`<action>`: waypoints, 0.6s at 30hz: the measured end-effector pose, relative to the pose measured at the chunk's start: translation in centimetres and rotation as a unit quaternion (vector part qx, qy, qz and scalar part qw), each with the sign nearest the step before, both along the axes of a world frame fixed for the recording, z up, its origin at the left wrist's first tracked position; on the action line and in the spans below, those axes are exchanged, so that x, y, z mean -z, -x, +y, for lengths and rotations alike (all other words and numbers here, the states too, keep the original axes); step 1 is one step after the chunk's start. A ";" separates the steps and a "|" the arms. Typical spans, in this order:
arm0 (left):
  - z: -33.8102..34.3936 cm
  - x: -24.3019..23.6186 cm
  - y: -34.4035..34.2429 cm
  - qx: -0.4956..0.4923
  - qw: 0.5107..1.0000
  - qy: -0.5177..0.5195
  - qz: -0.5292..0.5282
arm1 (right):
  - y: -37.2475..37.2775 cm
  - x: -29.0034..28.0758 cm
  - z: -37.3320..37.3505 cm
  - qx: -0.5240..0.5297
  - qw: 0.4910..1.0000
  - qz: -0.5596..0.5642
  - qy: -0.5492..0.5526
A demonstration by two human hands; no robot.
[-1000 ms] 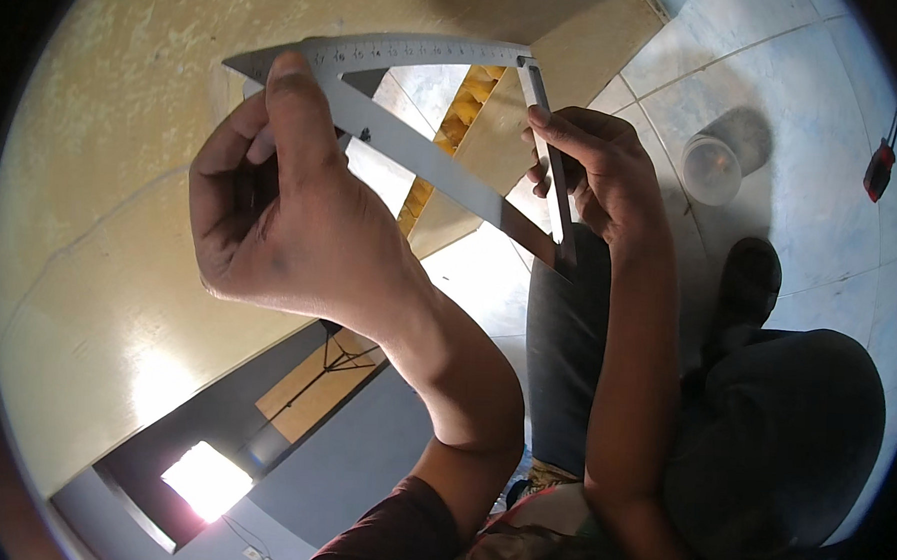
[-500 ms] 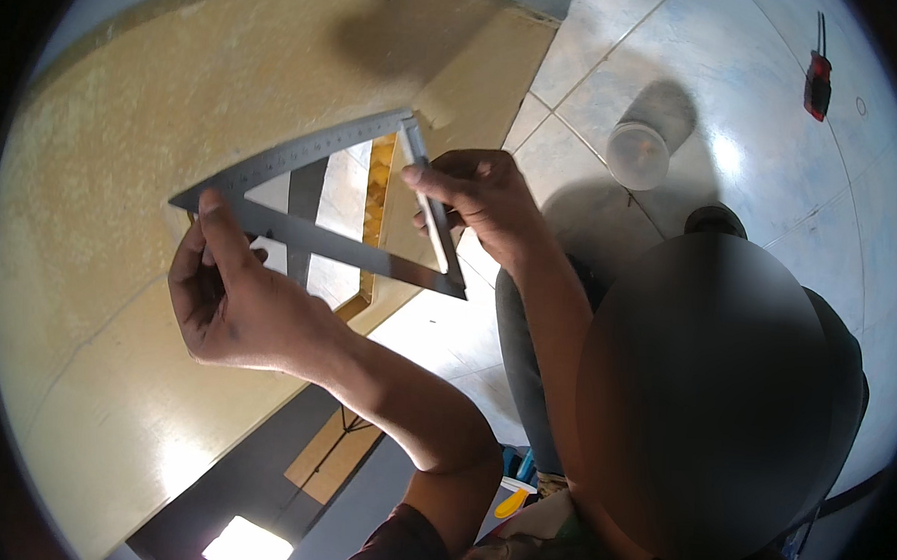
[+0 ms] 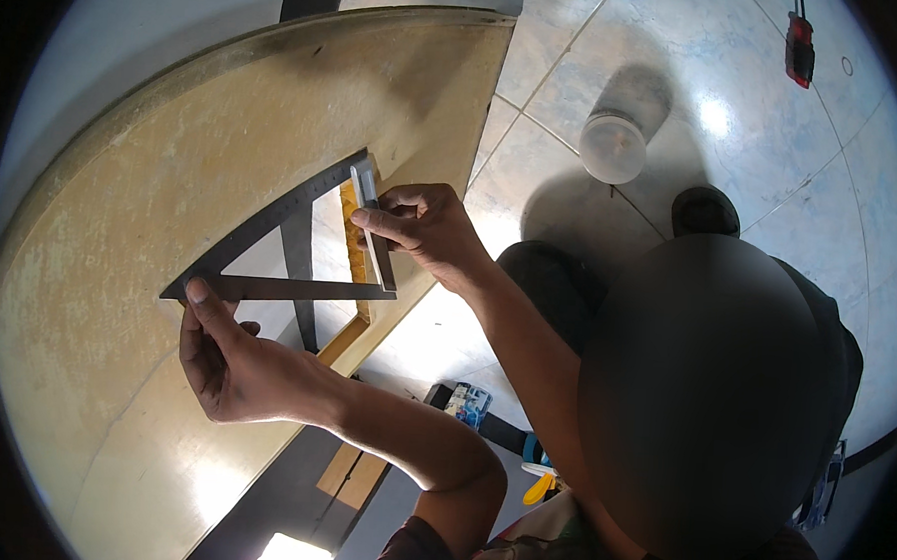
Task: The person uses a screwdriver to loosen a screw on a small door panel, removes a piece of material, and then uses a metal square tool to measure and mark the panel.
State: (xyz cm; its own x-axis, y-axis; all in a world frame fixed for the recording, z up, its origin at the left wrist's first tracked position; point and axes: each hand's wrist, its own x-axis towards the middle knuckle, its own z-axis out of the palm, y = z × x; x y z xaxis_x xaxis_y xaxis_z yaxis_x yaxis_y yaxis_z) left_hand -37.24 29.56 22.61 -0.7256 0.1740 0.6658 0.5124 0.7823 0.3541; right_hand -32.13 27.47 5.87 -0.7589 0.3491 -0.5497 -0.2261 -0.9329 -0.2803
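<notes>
A triangular metal speed square [image 3: 303, 289] lies close over a cut-out opening in a yellowish wooden panel [image 3: 119, 256]. My left hand [image 3: 230, 356] pinches its pointed left corner, thumb on top and fingers curled below. On the other side, my right hand [image 3: 426, 229] grips the square's thick, lighter ridge [image 3: 371, 227] between thumb and fingers. Rough yellow-brown material [image 3: 353, 241] shows along the right inner edge of the opening. Tiled floor and a dark strip are visible through it. Whether the square fully touches the panel, I cannot tell.
A translucent round container [image 3: 612, 147] stands on the tiled floor [image 3: 763, 174] to the right. Farther off lies a red and black screwdriver [image 3: 800, 50]. Near my forearms, low down, are a blue-and-black tool [image 3: 468, 406], a yellow-handled item [image 3: 538, 489] and a bright lamp [image 3: 293, 554].
Both hands have brought the speed square down toward the panel and turned it, so its lower edge is now nearly level. The view has shifted, and both hands keep their hold.
</notes>
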 end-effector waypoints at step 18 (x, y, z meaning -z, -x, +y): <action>0.1 -0.5 0.2 0.036 0.995 -0.082 -0.033 | -1.9 0.5 3.0 -0.100 0.989 0.068 0.088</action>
State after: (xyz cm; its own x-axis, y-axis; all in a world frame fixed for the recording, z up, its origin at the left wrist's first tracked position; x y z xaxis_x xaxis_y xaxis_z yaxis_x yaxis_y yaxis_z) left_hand -37.44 29.66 23.07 -0.7578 0.1189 0.6415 0.5363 0.6734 0.5088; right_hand -30.24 30.45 5.41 -0.8741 0.0929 -0.4767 -0.0574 -0.9944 -0.0885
